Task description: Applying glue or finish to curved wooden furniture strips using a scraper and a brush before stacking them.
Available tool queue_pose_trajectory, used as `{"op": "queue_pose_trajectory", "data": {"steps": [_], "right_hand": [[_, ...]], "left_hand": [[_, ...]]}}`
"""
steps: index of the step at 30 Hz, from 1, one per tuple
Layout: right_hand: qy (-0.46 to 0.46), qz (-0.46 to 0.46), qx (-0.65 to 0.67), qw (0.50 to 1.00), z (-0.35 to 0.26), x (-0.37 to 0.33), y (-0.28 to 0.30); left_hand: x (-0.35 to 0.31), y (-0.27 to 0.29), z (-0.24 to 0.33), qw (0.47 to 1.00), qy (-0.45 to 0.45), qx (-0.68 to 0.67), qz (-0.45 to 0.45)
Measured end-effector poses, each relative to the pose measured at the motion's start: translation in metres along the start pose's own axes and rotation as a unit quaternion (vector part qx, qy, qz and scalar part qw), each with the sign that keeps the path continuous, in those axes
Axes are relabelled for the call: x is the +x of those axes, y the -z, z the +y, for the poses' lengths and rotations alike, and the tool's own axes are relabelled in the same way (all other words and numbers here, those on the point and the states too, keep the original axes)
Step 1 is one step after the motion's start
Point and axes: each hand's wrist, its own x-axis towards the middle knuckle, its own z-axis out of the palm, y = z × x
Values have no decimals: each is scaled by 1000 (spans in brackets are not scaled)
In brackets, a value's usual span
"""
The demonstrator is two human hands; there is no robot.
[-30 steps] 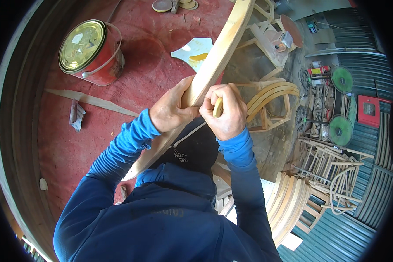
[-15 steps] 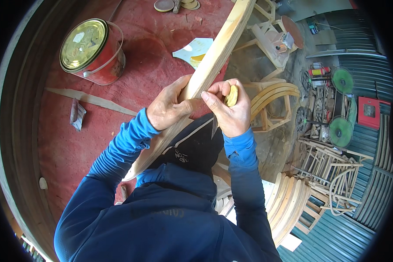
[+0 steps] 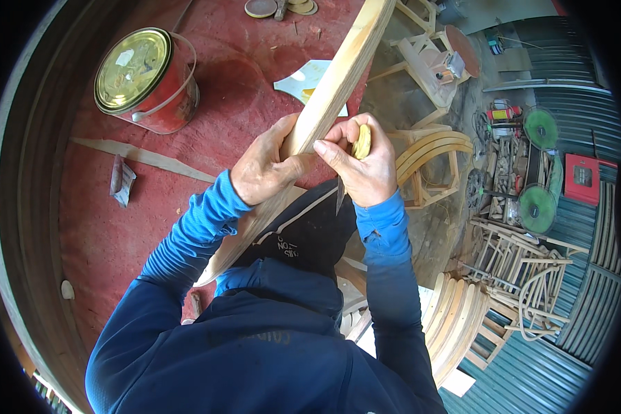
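Observation:
A long pale wooden strip (image 3: 345,72) slants from the top of the view down toward my body. My left hand (image 3: 263,164) is wrapped round it at mid-length, thumb across its near face. On the strip's right side, my right hand (image 3: 366,165) is closed, its thumb and fingertips beside the strip's edge. A yellow lump (image 3: 362,142) shows in its curled fingers; whether it is a handle end or a piece of material I cannot tell. Below that hand a thin, dark pointed piece (image 3: 340,196) hangs down; its upper end is hidden.
A red lidded bucket (image 3: 162,103) stands on the red surface (image 3: 234,41), near a thin wooden piece (image 3: 152,160) and a crumpled packet (image 3: 122,181). A pale blue-white sheet (image 3: 300,76) lies behind the strip. Curved wooden parts (image 3: 455,324) and wooden frames (image 3: 428,165) fill the right.
My right hand has shifted slightly, and the yellow lump in it has turned a little more upright and moved slightly left. My left hand keeps its hold on the strip.

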Motion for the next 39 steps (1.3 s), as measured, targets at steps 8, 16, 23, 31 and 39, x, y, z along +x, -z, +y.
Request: {"op": "queue_pose_trajectory", "data": {"steps": [8,16,23,31,39], "right_hand": [[69,0,-103,992,5,11,-5],[70,165,-180,967,-38,19,74],[-168,172,-271,932,8,6,105],[105,30,-336,936,76,24,78],[110,-19,-354,928,129,74,64]], "left_hand": [[6,24,-16,997,7,-71,-14],[10,42,-25,984,58,-166,-21],[16,69,-42,992,66,-103,44],[14,99,-74,981,148,-95,87],[-2,119,-120,973,176,-99,116]]}}
